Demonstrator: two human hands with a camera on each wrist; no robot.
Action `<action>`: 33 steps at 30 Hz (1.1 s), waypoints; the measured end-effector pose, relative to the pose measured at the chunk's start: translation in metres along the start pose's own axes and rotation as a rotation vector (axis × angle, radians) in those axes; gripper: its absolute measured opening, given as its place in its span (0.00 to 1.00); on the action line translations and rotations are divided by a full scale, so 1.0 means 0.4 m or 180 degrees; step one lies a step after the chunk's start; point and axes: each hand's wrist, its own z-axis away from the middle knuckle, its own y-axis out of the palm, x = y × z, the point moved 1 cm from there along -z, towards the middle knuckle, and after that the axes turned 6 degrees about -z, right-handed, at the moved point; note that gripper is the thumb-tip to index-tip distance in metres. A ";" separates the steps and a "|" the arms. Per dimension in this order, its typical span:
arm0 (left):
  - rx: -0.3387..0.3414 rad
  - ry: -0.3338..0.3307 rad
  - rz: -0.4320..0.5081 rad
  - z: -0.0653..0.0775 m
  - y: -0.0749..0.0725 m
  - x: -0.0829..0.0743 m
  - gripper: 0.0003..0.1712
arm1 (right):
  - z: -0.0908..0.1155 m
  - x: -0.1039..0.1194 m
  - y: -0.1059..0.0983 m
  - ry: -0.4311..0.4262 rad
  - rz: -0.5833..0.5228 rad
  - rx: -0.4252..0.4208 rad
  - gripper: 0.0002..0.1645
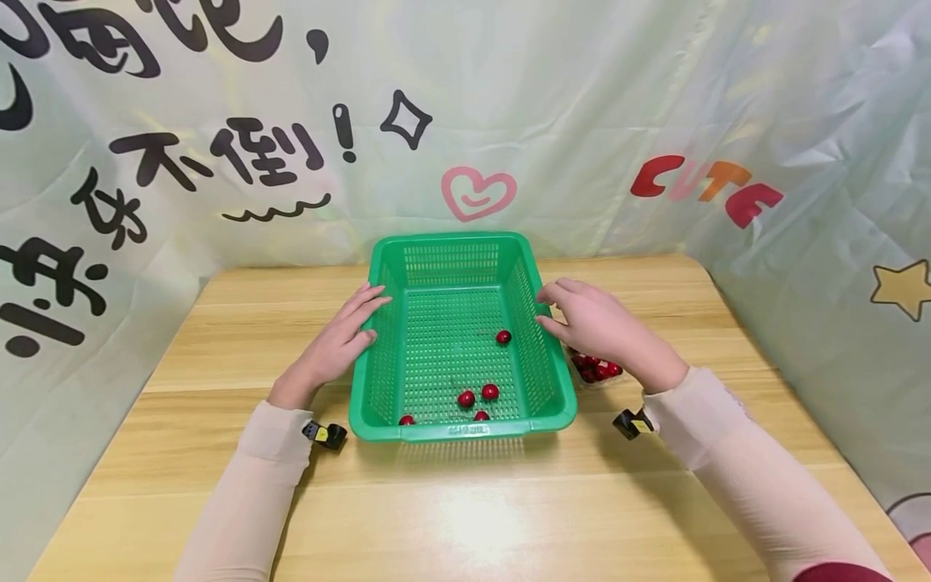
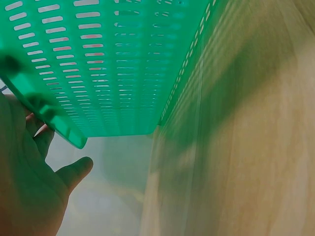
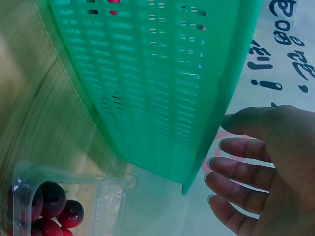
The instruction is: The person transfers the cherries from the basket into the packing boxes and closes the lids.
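Note:
A green plastic basket (image 1: 520,427) with slotted walls stands on the table. Inside it lie several red cherries (image 1: 490,392), most toward the near end and one farther right. My left hand (image 1: 334,347) is at the basket's left rim, its fingers extended over the edge; in the left wrist view the thumb stands apart from the wall. My right hand (image 1: 596,323) is by the right rim with loosely bent fingers, and in the right wrist view its thumb tip reaches the rim's edge. Neither hand holds a cherry.
Right of the basket, partly hidden under my right arm, a clear plastic box (image 3: 109,201) holds more cherries (image 3: 51,199). The wooden table (image 1: 465,517) ends at a printed cloth backdrop (image 1: 567,162) behind and at both sides.

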 end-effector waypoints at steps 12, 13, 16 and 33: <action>-0.0020 -0.0011 0.0077 -0.001 0.002 0.003 0.31 | -0.015 -0.004 0.022 -0.0122 0.0096 -0.0060 0.19; -0.0022 -0.0015 0.0084 -0.001 0.002 0.003 0.31 | -0.017 -0.003 0.022 -0.0143 0.0117 -0.0070 0.19; -0.0017 -0.0014 0.0086 -0.001 0.002 0.002 0.31 | -0.023 0.002 0.022 -0.0207 0.0171 -0.0103 0.19; -0.0002 0.0013 0.0054 -0.001 0.001 0.003 0.30 | -0.081 0.063 -0.024 -0.0314 0.0039 0.0046 0.19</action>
